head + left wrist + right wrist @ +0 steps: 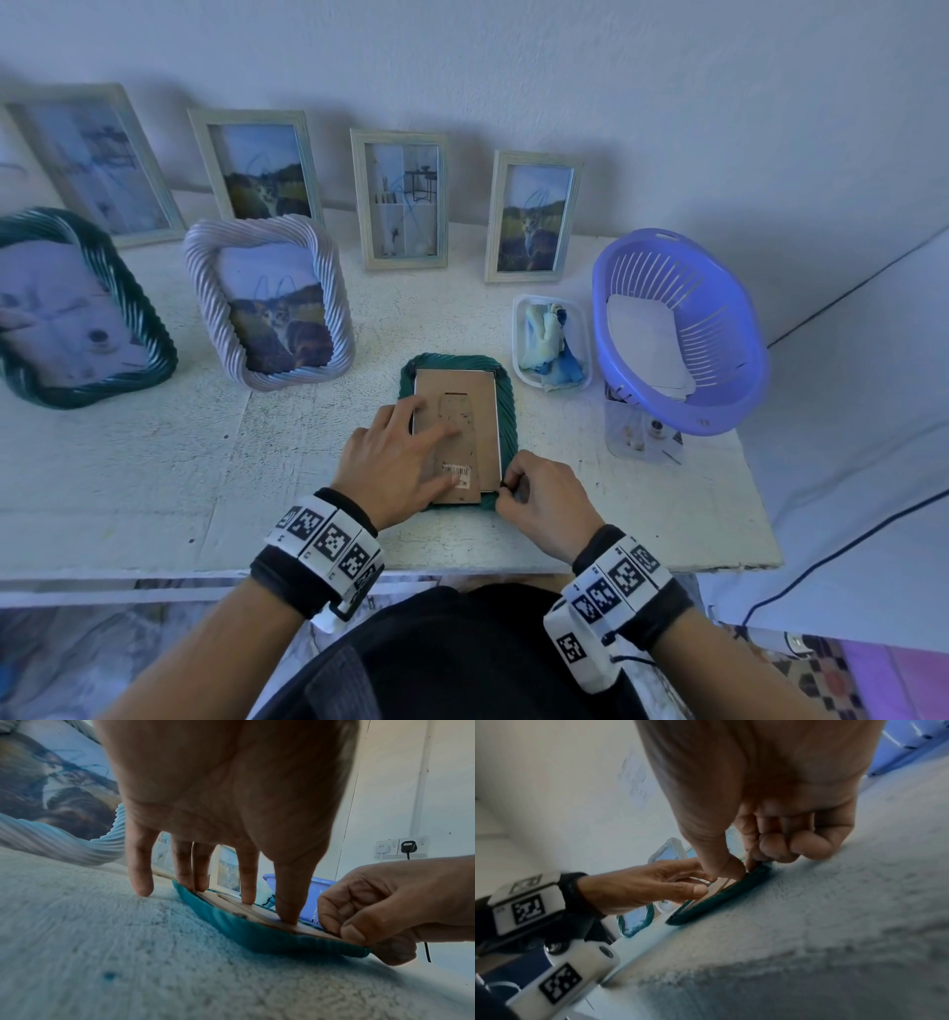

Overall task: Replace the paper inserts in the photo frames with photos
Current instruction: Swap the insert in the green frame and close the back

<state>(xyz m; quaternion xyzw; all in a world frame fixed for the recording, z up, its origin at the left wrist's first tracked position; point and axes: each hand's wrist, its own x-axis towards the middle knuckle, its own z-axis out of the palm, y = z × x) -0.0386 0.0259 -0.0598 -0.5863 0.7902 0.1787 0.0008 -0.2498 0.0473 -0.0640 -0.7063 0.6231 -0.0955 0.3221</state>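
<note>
A teal twisted-rim photo frame (509, 411) lies face down on the white table, near the front edge. Its brown backing board (462, 401) faces up, with a barcode sticker near me. My left hand (436, 455) presses flat on the board with straight, spread fingers (248, 898); its little finger touches the table beside the teal frame (244, 931). My right hand (506, 488) pinches the frame's near right corner between thumb and curled fingers. In the right wrist view the right hand (741, 868) shows that pinch at the frame's rim (718, 898). What sits under the thumb is hidden.
A purple basket (719, 390) holding white paper sits at the right, tilted over a small clear container (637, 437). A white tray (521, 329) with crumpled blue-white paper stands behind the frame. Several frames with pictures stand along the wall, with a white twisted one (205, 267) and a teal one (149, 318) at the left.
</note>
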